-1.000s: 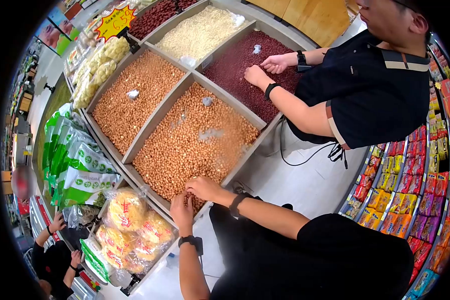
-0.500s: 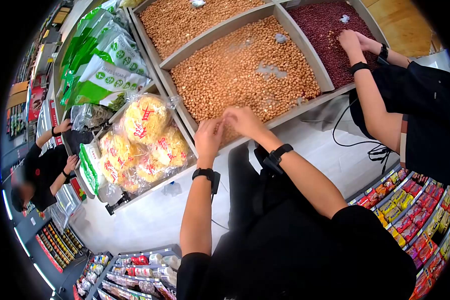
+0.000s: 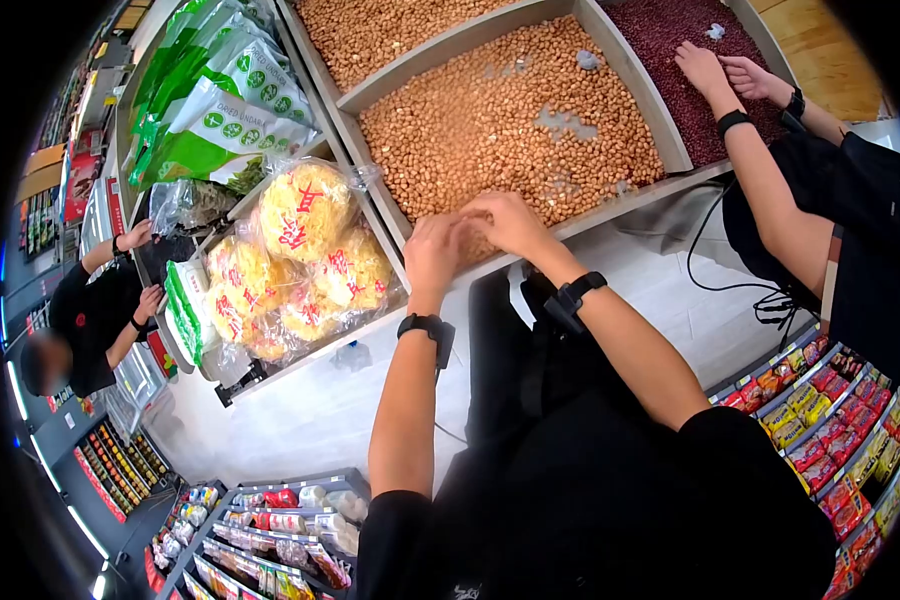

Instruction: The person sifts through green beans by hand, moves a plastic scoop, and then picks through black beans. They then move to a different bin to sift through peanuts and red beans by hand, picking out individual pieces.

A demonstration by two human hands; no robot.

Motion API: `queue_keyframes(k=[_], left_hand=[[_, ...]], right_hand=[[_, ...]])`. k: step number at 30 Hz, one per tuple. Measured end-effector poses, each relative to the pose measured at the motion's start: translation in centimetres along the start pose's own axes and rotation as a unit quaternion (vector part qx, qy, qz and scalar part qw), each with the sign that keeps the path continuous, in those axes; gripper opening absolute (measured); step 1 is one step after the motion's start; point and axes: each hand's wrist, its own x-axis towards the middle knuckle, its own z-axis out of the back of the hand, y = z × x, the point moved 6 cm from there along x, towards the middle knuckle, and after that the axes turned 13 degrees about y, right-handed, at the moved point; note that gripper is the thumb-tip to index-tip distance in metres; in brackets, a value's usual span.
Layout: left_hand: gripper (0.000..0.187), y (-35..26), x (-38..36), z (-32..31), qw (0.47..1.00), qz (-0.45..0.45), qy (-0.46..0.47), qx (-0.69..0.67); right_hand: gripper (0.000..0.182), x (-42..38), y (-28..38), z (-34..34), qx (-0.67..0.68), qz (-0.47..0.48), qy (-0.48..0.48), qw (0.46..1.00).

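My left hand point(image 3: 433, 256) is over the front left corner of a wooden bin point(image 3: 365, 101) of tan kernels that look like peanuts point(image 3: 490, 120). Its fingers are bent inward, with their tips partly hidden. My right hand point(image 3: 510, 222) meets it there, fingers curled and pressed together against the left fingertips. Whatever lies between the two hands is too small or hidden to make out. Clear plastic scraps point(image 3: 566, 124) lie among the kernels. Left of my hands, bagged yellow fungus balls point(image 3: 308, 212) with red lettering fill the neighbouring bin.
At right, a co-worker's hands point(image 3: 705, 70) are over a bin of dark red beans point(image 3: 660, 35). Another person point(image 3: 85, 320) reaches toward dark bagged goods point(image 3: 185, 207) at left. Green-and-white packs point(image 3: 235, 125) fill the back left bin. Snack shelves point(image 3: 830, 430) stand behind on the right.
The whole view has shifted slightly right and up. My hands stay together at the bin's front left corner, fingers slightly rearranged. The right co-worker's hands have moved apart a little.
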Motion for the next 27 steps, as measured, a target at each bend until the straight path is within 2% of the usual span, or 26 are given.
queue_keyframes(k=[2, 7, 9, 18, 20, 23, 27], left_hand=[[0.01, 0.1, -0.1, 0.0, 1.0, -0.001, 0.0, 0.002], [0.006, -0.2, 0.2, 0.3, 1.0, -0.017, 0.0, 0.011], [0.004, -0.3, 0.0, 0.1, 1.0, -0.005, 0.019, 0.022], [0.004, -1.2, 0.0, 0.4, 0.999, -0.02, 0.031, 0.036], [0.005, -1.0, 0.0, 0.3, 0.999, -0.018, 0.03, 0.026], [0.007, -0.6, -0.1, 0.1, 0.999, -0.009, 0.022, 0.022], [0.017, 0.0, -0.3, 0.0, 1.0, 0.011, -0.004, -0.007]], right_hand=[[0.015, 0.0, 0.2, 0.1, 0.072, -0.006, 0.013, 0.997], [0.015, 0.4, -0.1, 0.1, 0.078, -0.008, 0.005, 0.997], [0.015, -0.1, -0.5, -0.1, 0.105, -0.047, 0.028, 0.993], [0.015, 0.1, -1.2, -0.4, 0.124, -0.034, 0.026, 0.991], [0.015, 0.1, -1.6, -0.6, 0.135, -0.036, 0.026, 0.99], [0.014, -0.2, -1.5, -0.5, 0.232, -0.057, 0.029, 0.971], [0.015, -0.2, -1.7, -0.4, 0.212, -0.077, 0.039, 0.974]])
